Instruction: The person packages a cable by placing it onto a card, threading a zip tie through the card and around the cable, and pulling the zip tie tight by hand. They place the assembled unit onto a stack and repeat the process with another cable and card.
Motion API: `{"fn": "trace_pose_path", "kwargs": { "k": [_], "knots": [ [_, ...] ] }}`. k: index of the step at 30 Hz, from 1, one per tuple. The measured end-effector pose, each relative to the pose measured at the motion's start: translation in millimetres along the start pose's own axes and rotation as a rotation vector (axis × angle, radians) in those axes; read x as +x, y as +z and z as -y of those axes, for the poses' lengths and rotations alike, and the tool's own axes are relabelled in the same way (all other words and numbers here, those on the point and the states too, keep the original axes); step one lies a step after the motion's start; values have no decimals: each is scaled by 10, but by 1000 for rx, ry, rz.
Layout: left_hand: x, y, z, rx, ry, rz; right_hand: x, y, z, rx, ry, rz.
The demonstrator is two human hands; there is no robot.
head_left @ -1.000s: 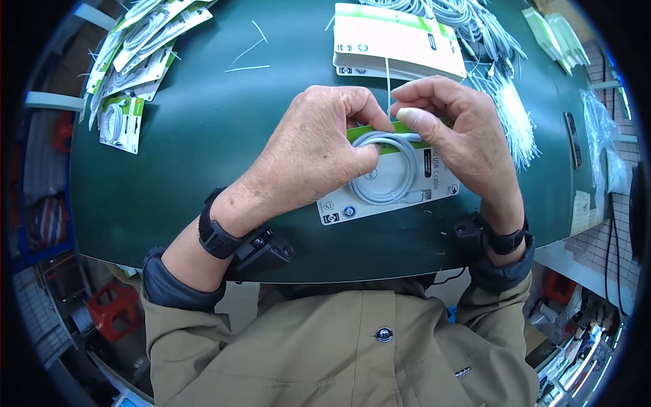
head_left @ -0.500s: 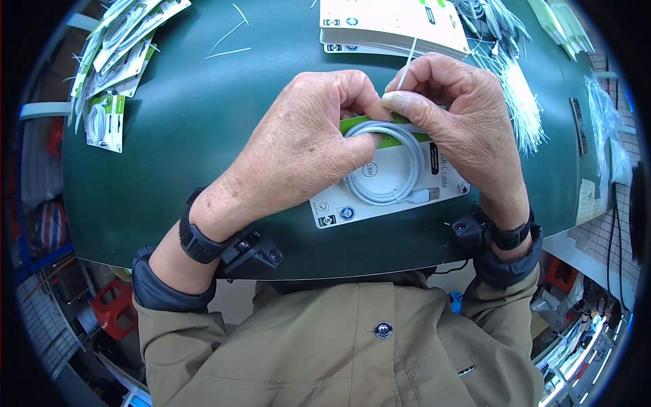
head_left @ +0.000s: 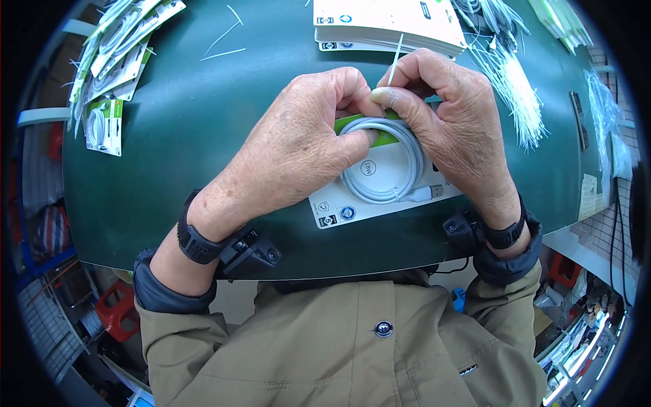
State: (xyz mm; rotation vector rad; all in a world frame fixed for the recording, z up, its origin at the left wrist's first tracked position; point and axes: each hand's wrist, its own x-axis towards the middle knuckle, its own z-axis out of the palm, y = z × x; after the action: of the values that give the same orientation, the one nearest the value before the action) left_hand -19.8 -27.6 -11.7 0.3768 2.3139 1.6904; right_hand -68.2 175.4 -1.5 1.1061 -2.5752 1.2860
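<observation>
Packaged cables on green-and-white cards [head_left: 108,88] were observed in a loose pile at the far left edge of the dark green tabletop [head_left: 203,136], with two stray white ties [head_left: 227,42] lying apart from them. The left hand [head_left: 298,146] was found curled, its fingertips pressed on the top of a coiled white cable [head_left: 383,163]. The coil was seen lying flat on a white backing card [head_left: 380,203] near the front edge of the tabletop, between both hands. The right hand [head_left: 447,129] was noted pinching a thin white tie [head_left: 395,61] between thumb and forefinger, just above the coil. A stack of blank cards [head_left: 386,24] was recorded beyond the hands, and a bundle of white ties [head_left: 512,88] at the right.
</observation>
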Motion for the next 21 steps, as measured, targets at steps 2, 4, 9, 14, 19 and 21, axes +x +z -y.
{"fn": "trace_pose_path", "kwargs": {
  "k": [2,4,9,14,19,21],
  "knots": [
    [-5,7,-5,-1,-6,0,1,9,-1,-20,-19,-17],
    [-4,16,10,-7,-6,0,1,28,-10,-31,-30,-24],
    [5,29,-33,-9,-12,12,-2,76,-57,-18,-55,-101],
    [5,44,-29,-31,20,-5,-6,78,-73,-10,-90,-108],
    [3,50,-5,-28,33,-15,-7,94,-84,-21,-102,-118],
    [2,42,-10,-24,20,-4,-13,105,-93,-26,-99,-117]
  ]
}}
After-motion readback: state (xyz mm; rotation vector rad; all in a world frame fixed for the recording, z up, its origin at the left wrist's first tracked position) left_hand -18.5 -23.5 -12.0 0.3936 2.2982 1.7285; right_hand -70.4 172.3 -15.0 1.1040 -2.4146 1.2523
